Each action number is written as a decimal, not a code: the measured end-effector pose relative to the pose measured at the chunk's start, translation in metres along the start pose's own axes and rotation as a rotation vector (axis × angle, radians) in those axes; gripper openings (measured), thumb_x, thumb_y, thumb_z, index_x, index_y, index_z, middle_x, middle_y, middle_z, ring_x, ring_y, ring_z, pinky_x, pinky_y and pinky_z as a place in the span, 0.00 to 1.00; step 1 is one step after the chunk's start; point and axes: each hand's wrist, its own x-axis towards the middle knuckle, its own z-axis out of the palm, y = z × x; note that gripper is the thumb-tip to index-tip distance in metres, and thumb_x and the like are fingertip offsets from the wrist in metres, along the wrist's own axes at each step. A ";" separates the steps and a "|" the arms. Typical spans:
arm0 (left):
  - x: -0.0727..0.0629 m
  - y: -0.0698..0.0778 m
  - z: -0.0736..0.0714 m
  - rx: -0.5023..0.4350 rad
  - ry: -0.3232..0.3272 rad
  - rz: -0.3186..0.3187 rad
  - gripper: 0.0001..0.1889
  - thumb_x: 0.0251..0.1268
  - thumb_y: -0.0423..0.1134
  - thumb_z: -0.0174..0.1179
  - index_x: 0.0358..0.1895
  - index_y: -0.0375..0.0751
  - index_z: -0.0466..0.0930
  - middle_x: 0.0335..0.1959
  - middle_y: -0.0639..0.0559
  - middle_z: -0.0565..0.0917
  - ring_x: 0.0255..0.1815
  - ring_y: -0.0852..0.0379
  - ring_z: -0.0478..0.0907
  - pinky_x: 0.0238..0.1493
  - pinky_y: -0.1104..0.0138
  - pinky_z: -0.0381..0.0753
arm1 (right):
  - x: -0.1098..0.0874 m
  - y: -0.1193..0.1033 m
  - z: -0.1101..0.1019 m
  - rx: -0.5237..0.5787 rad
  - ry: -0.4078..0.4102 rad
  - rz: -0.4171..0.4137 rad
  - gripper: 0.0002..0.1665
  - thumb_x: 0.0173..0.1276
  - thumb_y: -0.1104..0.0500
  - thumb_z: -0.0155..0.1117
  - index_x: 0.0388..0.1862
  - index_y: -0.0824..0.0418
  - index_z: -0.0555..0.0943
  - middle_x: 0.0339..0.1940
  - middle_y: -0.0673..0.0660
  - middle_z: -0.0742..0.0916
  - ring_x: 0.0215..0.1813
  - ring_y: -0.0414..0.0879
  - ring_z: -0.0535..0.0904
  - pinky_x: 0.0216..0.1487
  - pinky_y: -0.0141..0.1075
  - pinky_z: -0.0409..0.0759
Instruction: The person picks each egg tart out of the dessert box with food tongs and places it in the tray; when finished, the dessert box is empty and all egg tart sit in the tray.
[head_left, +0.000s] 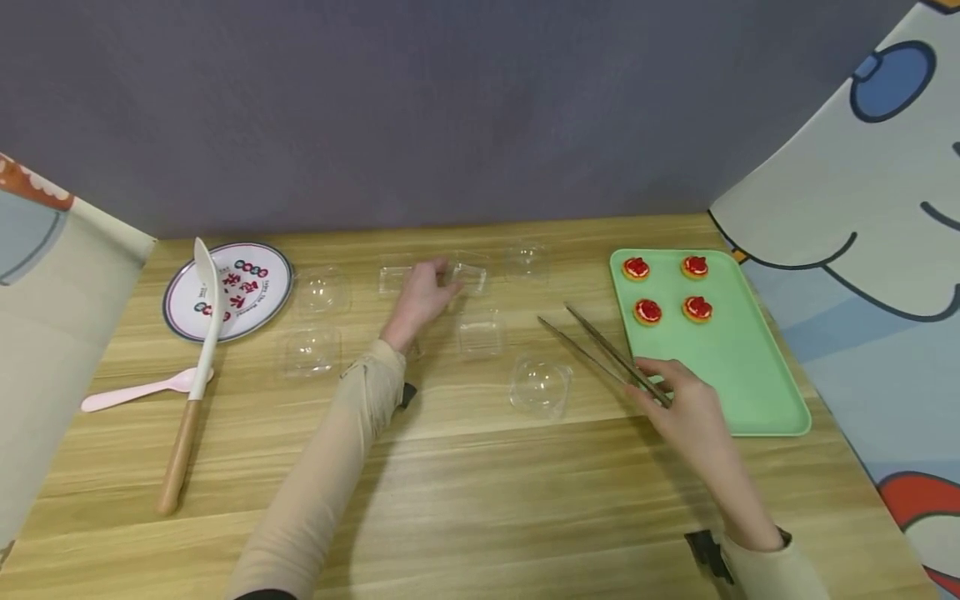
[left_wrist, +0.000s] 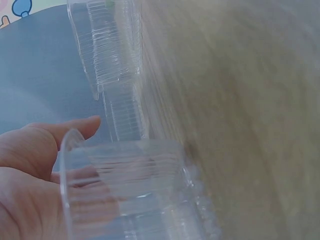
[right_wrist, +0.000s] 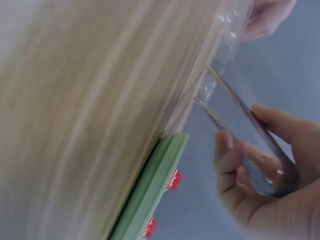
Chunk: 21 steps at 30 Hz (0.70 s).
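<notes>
At the back middle of the table, my left hand (head_left: 422, 300) reaches in with its fingertips right at the left edge of a clear plastic box (head_left: 472, 275). In the left wrist view its thumb (left_wrist: 75, 127) is stretched out, while a nearer clear container (left_wrist: 145, 195) covers much of the fingers. Beside the green tray (head_left: 750, 392), my right hand (head_left: 686, 417) holds long metal tweezers (head_left: 607, 345), their tips spread apart and pointing toward the clear containers. Several small red-topped tarts (head_left: 647, 312) sit on the tray.
Several more clear containers stand about the middle, among them a domed one (head_left: 542, 386) and a square one (head_left: 480, 335). At the left lie a patterned plate (head_left: 258, 308), a white spatula with a wooden handle (head_left: 182, 454) across its rim, and a pink spoon (head_left: 138, 392). A grey panel (head_left: 420, 117) rises behind.
</notes>
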 end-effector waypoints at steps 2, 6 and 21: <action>0.000 0.000 0.000 -0.002 0.001 -0.002 0.31 0.78 0.34 0.64 0.77 0.24 0.66 0.74 0.28 0.74 0.74 0.35 0.72 0.78 0.50 0.73 | 0.002 -0.001 0.002 -0.050 -0.067 0.005 0.23 0.67 0.65 0.80 0.57 0.75 0.85 0.42 0.66 0.88 0.38 0.58 0.86 0.33 0.43 0.86; -0.001 -0.001 -0.001 0.008 0.007 -0.001 0.30 0.78 0.34 0.64 0.76 0.24 0.68 0.73 0.28 0.75 0.73 0.35 0.74 0.77 0.50 0.75 | 0.008 -0.004 0.004 -0.150 -0.221 0.047 0.27 0.70 0.58 0.78 0.60 0.75 0.84 0.43 0.66 0.87 0.36 0.56 0.83 0.29 0.51 0.84; -0.005 -0.001 0.003 -0.002 0.006 -0.008 0.31 0.80 0.36 0.63 0.78 0.25 0.65 0.75 0.30 0.73 0.66 0.38 0.79 0.72 0.53 0.81 | 0.022 -0.011 0.008 -0.329 -0.417 0.000 0.26 0.67 0.53 0.81 0.51 0.72 0.83 0.37 0.62 0.86 0.33 0.59 0.85 0.23 0.53 0.84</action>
